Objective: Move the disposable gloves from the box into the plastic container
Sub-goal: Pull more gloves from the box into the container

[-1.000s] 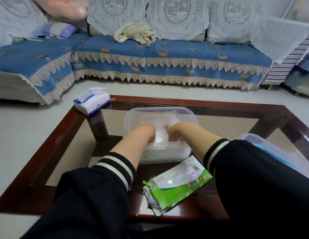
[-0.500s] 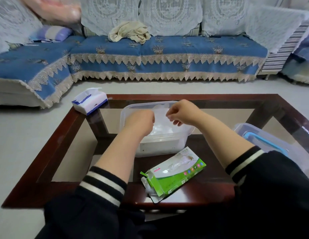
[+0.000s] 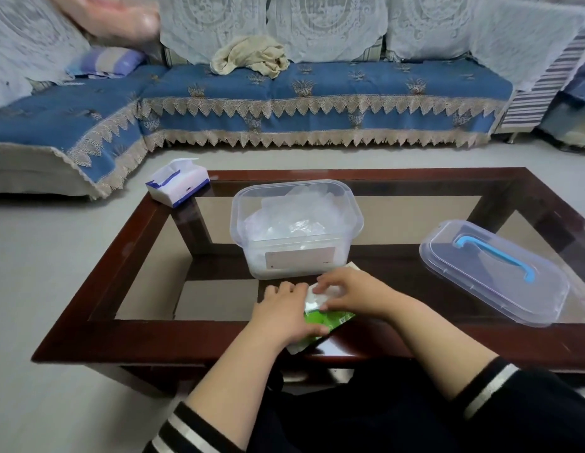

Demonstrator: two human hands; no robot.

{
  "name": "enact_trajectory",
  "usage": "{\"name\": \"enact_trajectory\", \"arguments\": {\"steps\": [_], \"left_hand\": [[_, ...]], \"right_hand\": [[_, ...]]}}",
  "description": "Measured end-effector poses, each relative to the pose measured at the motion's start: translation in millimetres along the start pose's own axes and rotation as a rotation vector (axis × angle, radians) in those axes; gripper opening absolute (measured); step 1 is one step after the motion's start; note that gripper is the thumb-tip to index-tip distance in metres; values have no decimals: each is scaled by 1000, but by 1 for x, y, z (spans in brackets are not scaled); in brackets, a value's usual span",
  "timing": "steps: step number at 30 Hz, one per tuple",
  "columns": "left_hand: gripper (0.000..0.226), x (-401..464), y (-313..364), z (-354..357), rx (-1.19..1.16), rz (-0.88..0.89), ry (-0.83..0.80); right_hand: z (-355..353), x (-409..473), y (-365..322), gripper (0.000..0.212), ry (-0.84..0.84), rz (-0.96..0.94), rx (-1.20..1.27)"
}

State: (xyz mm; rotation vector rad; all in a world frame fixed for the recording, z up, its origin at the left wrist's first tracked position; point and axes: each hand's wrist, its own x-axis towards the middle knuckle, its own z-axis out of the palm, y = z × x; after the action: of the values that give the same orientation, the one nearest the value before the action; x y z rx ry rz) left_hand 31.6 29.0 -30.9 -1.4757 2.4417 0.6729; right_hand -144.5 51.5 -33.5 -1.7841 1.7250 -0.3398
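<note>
A clear plastic container [image 3: 350,220] stands open in the middle of the glass-topped table, with a loose heap of thin transparent gloves [image 3: 294,220] inside it. In front of it, near the table's front edge, lies the green and white glove box [image 3: 330,317], mostly covered by my hands. My left hand [image 3: 284,312] grips the box's left end, thumb curled under it. My right hand [image 3: 353,291] lies over the box's top, fingertips pinching the clear gloves [image 3: 317,299] at its opening.
The container's clear lid [image 3: 493,273] with a blue handle lies on the table at the right. A white and blue tissue pack [image 3: 177,183] sits on the table's far left corner. The table's dark wooden frame [image 3: 98,276] surrounds the glass. A blue sofa [image 3: 317,93] stands behind.
Both hands have come out of the container and back down to the glove box. The gloves they held now lie in the container.
</note>
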Motion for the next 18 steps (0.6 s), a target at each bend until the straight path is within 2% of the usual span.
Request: {"name": "enact_trajectory", "arguments": {"steps": [5, 8, 14, 18], "left_hand": [[82, 7, -2, 13, -54, -9, 28], [82, 11, -6, 12, -110, 19, 6], [77, 18, -6, 12, -163, 44, 64], [66, 25, -10, 12, -189, 35, 86]], "right_hand": [[10, 7, 5, 16, 194, 32, -117], [13, 4, 3, 14, 234, 44, -93], [19, -2, -6, 8, 332, 60, 181], [17, -5, -10, 17, 429, 34, 392]]}}
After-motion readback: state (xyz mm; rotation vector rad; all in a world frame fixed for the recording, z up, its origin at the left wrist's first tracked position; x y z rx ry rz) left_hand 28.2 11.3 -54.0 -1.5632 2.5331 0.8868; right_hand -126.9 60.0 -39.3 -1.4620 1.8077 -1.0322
